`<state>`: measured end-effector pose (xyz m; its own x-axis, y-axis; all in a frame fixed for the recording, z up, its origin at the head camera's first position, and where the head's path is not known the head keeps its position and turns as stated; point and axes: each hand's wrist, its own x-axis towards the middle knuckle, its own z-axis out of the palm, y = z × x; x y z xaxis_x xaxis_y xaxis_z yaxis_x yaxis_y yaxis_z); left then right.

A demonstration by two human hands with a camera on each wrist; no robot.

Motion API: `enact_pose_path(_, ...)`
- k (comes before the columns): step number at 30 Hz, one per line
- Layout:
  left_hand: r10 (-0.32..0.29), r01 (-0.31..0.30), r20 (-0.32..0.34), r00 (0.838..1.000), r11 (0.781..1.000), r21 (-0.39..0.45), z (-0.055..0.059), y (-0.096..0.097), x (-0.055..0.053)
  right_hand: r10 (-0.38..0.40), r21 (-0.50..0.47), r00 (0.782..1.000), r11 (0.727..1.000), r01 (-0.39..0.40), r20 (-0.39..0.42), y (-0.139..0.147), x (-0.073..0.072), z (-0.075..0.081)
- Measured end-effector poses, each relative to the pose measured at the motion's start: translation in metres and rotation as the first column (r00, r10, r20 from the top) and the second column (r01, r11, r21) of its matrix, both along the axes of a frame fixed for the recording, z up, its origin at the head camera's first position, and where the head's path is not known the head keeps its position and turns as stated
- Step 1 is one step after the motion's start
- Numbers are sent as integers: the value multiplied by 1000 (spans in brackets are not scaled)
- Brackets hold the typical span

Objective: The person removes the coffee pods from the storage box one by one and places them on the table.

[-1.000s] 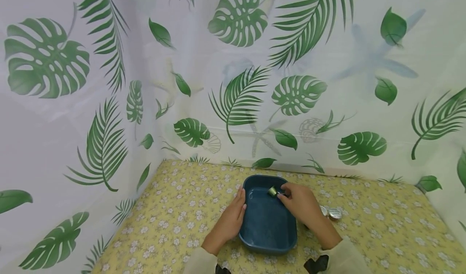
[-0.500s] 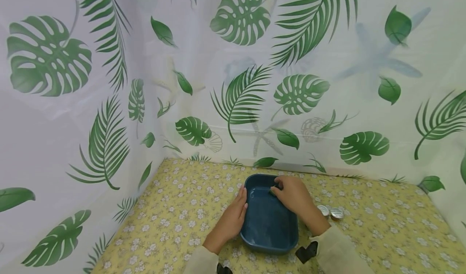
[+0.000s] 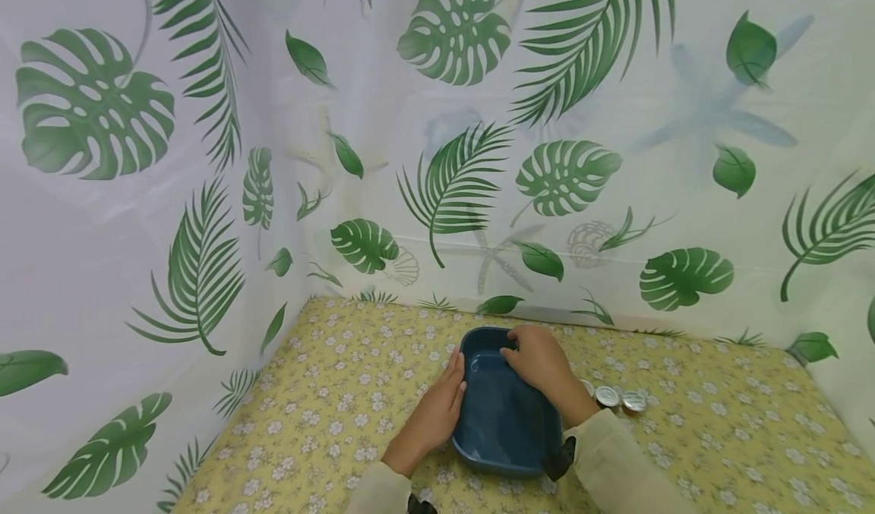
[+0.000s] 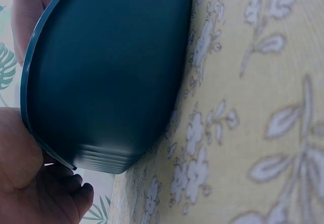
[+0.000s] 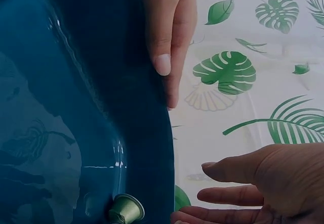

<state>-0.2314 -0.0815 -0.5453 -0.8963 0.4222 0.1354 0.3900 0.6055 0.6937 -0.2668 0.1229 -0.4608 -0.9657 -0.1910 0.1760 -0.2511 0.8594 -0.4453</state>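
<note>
A deep blue plastic basin (image 3: 502,415) sits on the flowered cloth. My left hand (image 3: 437,404) holds its left rim, with the thumb over the edge and the fingers along the outer wall. A green-gold coffee capsule (image 5: 127,210) lies inside, in a corner of the basin, as the right wrist view shows. My right hand (image 3: 540,362) is over the far right rim; from its own wrist camera its thumb and fingers are spread apart, holding nothing, beside the capsule. In the head view this hand hides the capsule.
To the right of the basin, partly behind the right forearm, several small silver-topped capsules (image 3: 607,396) stand in a row on the yellow flowered tablecloth (image 3: 718,423). A white curtain with green leaf prints (image 3: 588,225) rises behind the table and at its left.
My right hand has moved left over the basin and let go of the green-gold capsule that it was pinching. More of the silver-topped capsules show now. My left hand stays on the rim.
</note>
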Motion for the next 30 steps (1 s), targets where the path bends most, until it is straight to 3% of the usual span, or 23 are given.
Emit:
enact_pose_path(14,0,0,-9,1000,1000,17,0,-2,1,-80,89,992,993,72,94,-9,-18,-22)
enact_pose_path(30,2,-2,-10,1000,1000,-4,1,-1,0,-52,169,982,985,21,182,-11,-29,-25)
